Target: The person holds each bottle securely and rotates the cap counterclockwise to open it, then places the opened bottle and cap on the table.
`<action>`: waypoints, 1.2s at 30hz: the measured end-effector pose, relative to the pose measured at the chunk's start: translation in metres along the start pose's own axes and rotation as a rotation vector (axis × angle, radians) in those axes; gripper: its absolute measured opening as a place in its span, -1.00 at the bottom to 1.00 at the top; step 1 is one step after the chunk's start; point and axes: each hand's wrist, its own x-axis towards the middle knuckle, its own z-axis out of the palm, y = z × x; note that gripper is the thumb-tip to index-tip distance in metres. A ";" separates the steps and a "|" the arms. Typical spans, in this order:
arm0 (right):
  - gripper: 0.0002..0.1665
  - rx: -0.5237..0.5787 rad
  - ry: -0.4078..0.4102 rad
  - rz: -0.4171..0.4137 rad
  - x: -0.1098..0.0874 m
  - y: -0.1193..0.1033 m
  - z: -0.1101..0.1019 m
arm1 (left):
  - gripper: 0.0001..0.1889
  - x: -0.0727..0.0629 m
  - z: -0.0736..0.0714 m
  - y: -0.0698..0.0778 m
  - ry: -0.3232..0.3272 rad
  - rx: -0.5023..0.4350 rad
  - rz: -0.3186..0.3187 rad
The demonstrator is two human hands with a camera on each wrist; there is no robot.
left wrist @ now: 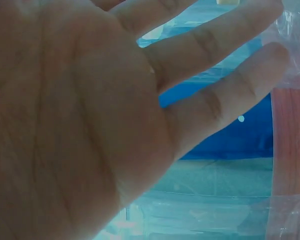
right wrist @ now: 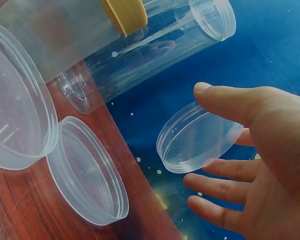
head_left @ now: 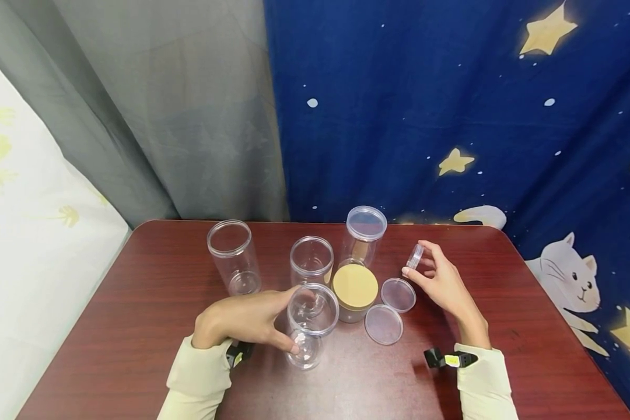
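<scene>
My left hand (head_left: 252, 318) is around a clear plastic jar (head_left: 313, 338) near the front, its thumb on the near side and its fingers behind. The jar's mouth is uncovered. In the left wrist view the palm and several stretched fingers (left wrist: 210, 107) fill much of the picture. At the right, my right hand (head_left: 446, 286) pinches a clear round lid (right wrist: 195, 137) by its edge, held above the table. Two more clear lids, one farther back (head_left: 398, 295) and one nearer (head_left: 384, 324), lie flat between the hands.
Behind stand a tall uncovered jar (head_left: 233, 259), another uncovered jar (head_left: 312, 256), a clear-lidded jar (head_left: 366, 224) and a jar with a yellow lid (head_left: 354, 286). The reddish-brown table (head_left: 136, 326) reaches back to grey and blue curtains (head_left: 399, 116).
</scene>
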 end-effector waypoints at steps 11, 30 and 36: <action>-0.13 0.003 0.032 0.065 0.002 0.006 0.003 | -0.17 0.000 -0.002 -0.003 -0.025 -0.024 0.028; -0.14 -0.021 0.056 0.147 0.002 0.018 0.004 | -0.19 -0.001 -0.004 -0.003 -0.041 -0.023 0.031; -0.13 -0.032 0.044 0.160 0.003 0.021 0.005 | -0.18 -0.002 -0.004 -0.002 -0.044 -0.027 0.023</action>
